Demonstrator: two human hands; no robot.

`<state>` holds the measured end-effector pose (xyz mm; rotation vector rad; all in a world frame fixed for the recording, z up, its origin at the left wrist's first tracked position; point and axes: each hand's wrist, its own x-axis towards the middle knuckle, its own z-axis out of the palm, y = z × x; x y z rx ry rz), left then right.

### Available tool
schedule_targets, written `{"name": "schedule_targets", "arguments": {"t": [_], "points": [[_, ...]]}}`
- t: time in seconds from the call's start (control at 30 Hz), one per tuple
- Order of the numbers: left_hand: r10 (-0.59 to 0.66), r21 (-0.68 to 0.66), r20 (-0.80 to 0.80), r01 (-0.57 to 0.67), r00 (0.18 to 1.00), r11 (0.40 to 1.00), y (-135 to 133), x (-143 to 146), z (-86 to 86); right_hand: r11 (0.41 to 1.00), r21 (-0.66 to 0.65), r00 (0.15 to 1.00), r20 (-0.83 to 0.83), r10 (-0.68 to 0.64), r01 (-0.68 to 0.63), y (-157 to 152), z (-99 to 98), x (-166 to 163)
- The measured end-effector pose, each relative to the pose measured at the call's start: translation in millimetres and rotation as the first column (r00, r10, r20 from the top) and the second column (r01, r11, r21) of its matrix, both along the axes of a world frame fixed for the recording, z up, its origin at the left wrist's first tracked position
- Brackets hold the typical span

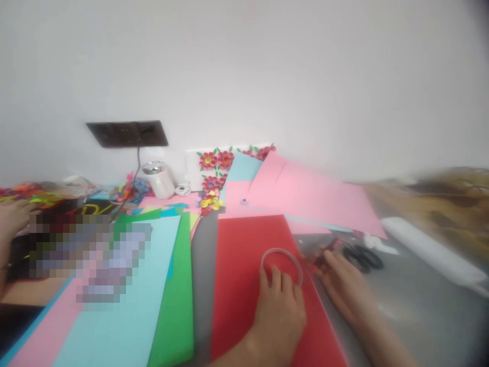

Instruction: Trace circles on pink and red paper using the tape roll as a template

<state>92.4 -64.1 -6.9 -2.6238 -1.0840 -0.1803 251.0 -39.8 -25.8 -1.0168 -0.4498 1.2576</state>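
A red sheet of paper (pixel 244 275) lies in front of me on the grey table. On it rests a thin, pale round ring (pixel 282 251), like a bangle. My left hand (pixel 281 311) curls over the near part of the ring, fingertips down on it and on the paper. Just past the right edge of the red sheet, my right hand (pixel 346 280) is closed with thumb and fingers together. Something small and dark red shows at its fingertips, too blurred to name. Black-handled scissors (pixel 362 257) lie just beyond that hand.
Light blue (pixel 126 316) and green sheets (pixel 179 311) lie at left. Pink sheets (pixel 321 199) lean behind, near a board of paper flowers (pixel 216 160). A white roll (pixel 431 250) lies right. Another person's hand (pixel 13 224) is at far left. A white cup-shaped container (pixel 160 181) stands by the wall.
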Motion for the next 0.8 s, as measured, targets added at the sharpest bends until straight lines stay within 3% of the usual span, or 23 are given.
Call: {"name": "schedule_targets", "arguments": {"t": [0.23, 0.4, 0.57, 0.8], "points": [[0.009, 0.138, 0.165, -0.032, 0.986, 0.990, 7.6, -0.3, -11.5, 0.999, 0.048, 1.000, -0.024, -0.018, 0.019, 0.2, -2.0, -0.5], [0.022, 0.091, 0.076, -0.029, 0.997, 0.995, 15.5, -0.5, -12.5, 0.999, 0.012, 0.998, 0.024, -0.052, 0.052, 4.8, -0.3, -0.6], [0.032, -0.035, 0.020, -0.031, 0.999, 0.999, 21.5, -0.4, -18.4, 0.991, 0.001, 0.949, 0.289, -0.128, 0.134, 24.7, 14.7, -7.0], [0.073, -0.032, 0.034, -0.071, 0.997, 0.997, 25.1, -1.6, -13.5, 1.000, -0.003, 0.844, 0.536, -0.015, 0.019, 49.4, 28.2, -21.2]]}}
